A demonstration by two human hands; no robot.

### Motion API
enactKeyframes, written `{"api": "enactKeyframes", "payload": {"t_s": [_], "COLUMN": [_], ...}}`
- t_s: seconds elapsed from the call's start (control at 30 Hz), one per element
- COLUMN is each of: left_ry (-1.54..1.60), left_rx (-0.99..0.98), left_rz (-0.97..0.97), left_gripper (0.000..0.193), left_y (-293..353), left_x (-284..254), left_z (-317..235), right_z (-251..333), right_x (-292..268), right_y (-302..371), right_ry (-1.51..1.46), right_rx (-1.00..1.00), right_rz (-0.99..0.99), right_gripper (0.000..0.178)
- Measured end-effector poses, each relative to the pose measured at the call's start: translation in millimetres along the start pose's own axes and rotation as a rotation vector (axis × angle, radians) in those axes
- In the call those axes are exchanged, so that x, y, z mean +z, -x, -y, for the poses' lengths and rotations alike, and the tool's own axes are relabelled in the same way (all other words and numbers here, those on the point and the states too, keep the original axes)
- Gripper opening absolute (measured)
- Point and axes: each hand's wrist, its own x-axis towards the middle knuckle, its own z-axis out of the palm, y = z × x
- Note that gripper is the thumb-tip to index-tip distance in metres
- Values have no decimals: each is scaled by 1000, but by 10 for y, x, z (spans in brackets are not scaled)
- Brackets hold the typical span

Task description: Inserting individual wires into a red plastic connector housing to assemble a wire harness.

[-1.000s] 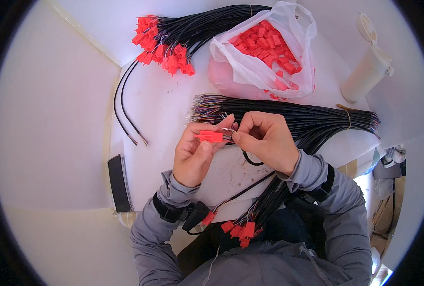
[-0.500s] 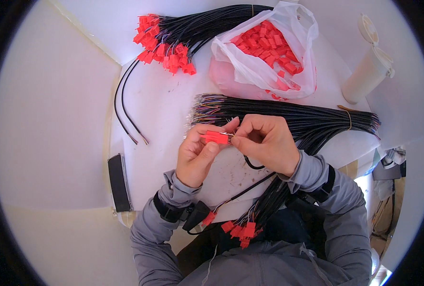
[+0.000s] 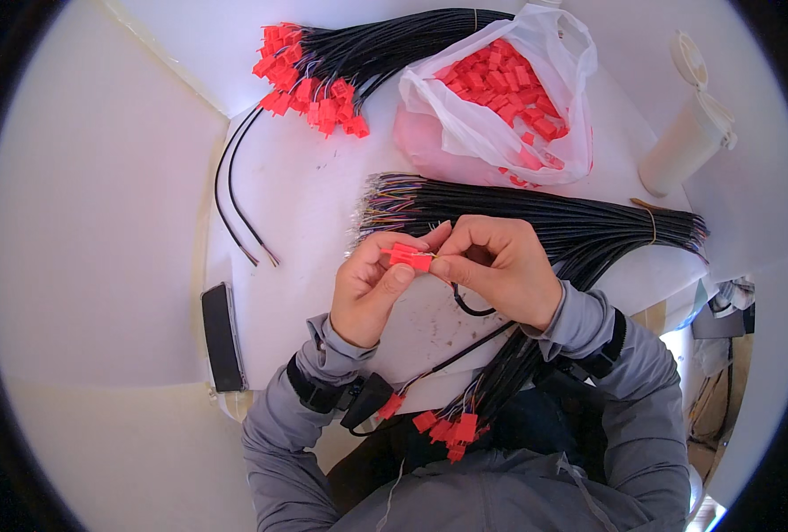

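Between the thumb and fingers of my left hand (image 3: 369, 288) is a red plastic connector housing (image 3: 410, 257). My right hand (image 3: 497, 266) pinches thin wires (image 3: 437, 255) at the housing's right end; how deep their tips sit inside cannot be seen. A black cable (image 3: 469, 308) curves down from under my right hand. Just beyond both hands lies a thick bundle of black cables (image 3: 536, 211), its bare coloured wire ends (image 3: 385, 204) to the left. Several cables with red housings (image 3: 451, 430) rest by my lap at the table's near edge.
A white plastic bag (image 3: 429, 120) full of loose red housings (image 3: 500, 84) stands at the back. Left of it lies a finished-looking cable bundle (image 3: 394, 40) with red housings. Two loose black cables (image 3: 234, 191), a dark phone-like slab (image 3: 223, 337) and a lidded cream cup (image 3: 685, 142) flank the work area.
The red housing has turned slightly in my left fingers, and both hands have shifted a little to the right. My right fingers still pinch the wires at its end.
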Motion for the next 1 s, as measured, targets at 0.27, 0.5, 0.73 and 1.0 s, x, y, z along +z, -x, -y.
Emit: {"api": "enactKeyframes", "payload": {"t_s": [0.27,0.5,0.73,1.0], "left_ry": [24,146,152,133], "left_rx": [6,-3,-9,1], "left_rz": [-1,-30,-16,1], "left_gripper": [29,35,33,34], "left_y": [-17,-36,-45,-43], "left_x": [26,82,88,90], "left_z": [1,-65,-70,-46], "right_z": [29,41,95,131], "right_x": [13,3,-62,-71], "right_y": [16,-2,-13,-5], "right_ry": [26,45,40,120], "right_rx": [-80,-105,21,73], "right_rz": [3,-47,32,113], "right_gripper": [8,10,10,11]}}
